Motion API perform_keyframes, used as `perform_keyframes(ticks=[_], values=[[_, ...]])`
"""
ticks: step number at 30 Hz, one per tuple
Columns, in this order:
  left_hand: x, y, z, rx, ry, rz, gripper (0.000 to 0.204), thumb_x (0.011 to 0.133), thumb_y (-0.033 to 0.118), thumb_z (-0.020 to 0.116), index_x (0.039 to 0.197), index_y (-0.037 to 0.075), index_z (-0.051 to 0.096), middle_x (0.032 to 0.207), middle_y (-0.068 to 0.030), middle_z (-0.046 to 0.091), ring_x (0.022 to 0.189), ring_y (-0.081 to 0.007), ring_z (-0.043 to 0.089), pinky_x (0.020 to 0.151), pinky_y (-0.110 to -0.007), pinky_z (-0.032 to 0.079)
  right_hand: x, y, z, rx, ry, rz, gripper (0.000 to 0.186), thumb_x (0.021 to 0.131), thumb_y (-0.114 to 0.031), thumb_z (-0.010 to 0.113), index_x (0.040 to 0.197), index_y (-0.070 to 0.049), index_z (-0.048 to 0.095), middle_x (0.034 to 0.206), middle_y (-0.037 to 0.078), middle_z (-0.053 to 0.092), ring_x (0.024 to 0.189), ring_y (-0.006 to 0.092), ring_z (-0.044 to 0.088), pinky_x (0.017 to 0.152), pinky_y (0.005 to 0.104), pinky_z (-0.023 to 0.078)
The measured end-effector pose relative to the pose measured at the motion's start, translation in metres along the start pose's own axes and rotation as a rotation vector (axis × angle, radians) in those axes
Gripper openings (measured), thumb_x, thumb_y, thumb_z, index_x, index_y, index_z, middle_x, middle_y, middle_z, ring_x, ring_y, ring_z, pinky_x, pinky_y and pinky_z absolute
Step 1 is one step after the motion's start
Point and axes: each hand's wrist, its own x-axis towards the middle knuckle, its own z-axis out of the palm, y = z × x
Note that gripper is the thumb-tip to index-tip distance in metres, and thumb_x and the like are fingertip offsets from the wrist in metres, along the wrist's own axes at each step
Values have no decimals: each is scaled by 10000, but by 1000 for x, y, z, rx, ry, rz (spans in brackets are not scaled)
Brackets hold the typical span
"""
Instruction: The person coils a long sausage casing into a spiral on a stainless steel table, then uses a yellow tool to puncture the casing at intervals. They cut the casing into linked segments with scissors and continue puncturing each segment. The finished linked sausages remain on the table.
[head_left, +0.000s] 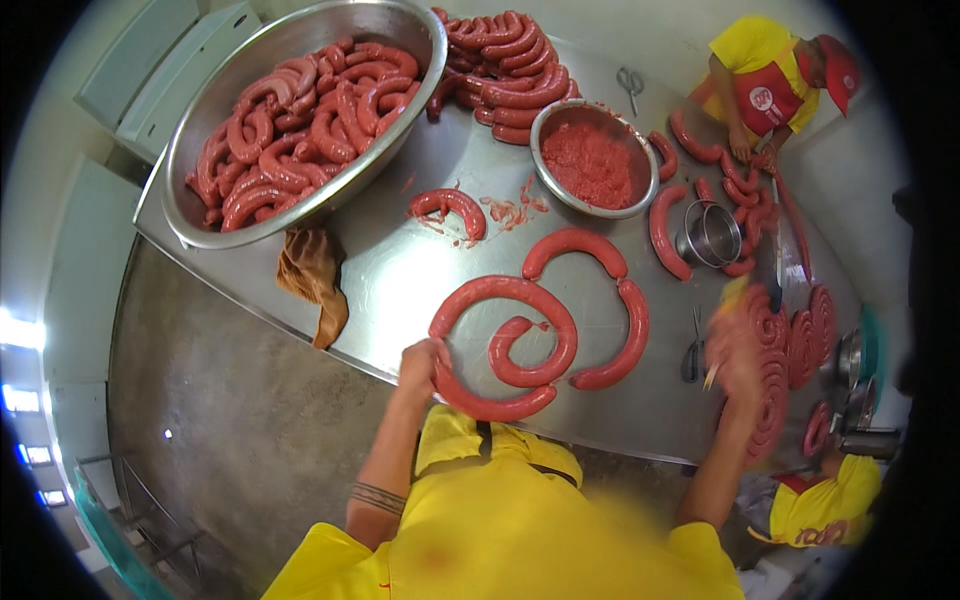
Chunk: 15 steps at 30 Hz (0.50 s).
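Observation:
My left hand (420, 365) grips the near end of a long red sausage (500, 345) that lies coiled in a spiral on the steel table (400, 270). My right hand (735, 350) is blurred, raised over the table's right side beside coiled sausages (790, 350); a thin pale object shows under it, and I cannot tell what it holds. Two curved sausage pieces (575, 248) (625, 340) lie just right of the spiral.
A large steel bowl (200, 140) heaped with sausages stands far left, a smaller bowl of minced meat (595, 160) at the back. A brown rag (312, 280) hangs over the table edge. Scissors (692, 355) lie near my right hand. Another person (770, 85) works far right; a third (830, 500) is lower right.

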Motion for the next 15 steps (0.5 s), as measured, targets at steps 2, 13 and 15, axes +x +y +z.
perform_keyframes(ticks=[2,13,15], values=[[-9,13,1,-561,-41,-45,191,987,63,495,857,-9,615,1191,-252,622,1043,-297,668,841,-406,556,-21,71,9,-54,-208,532,213,1058,-312,534,1209,-162,535,812,-50,514,592,30,451,503,204,368],[-48,29,-26,1152,312,780,108,990,128,581,949,36,622,1172,-179,593,1190,-335,532,1050,-501,383,74,91,351,-343,-1002,-301,313,983,-96,562,1283,-5,555,1075,175,651,1008,368,639,891,419,488],[-42,20,-29,630,59,649,188,1040,182,528,938,42,601,1000,-136,622,1032,-254,593,925,-437,452,59,76,347,-333,-803,-511,272,995,-106,558,1245,3,569,1016,154,671,947,358,653,881,422,482]])
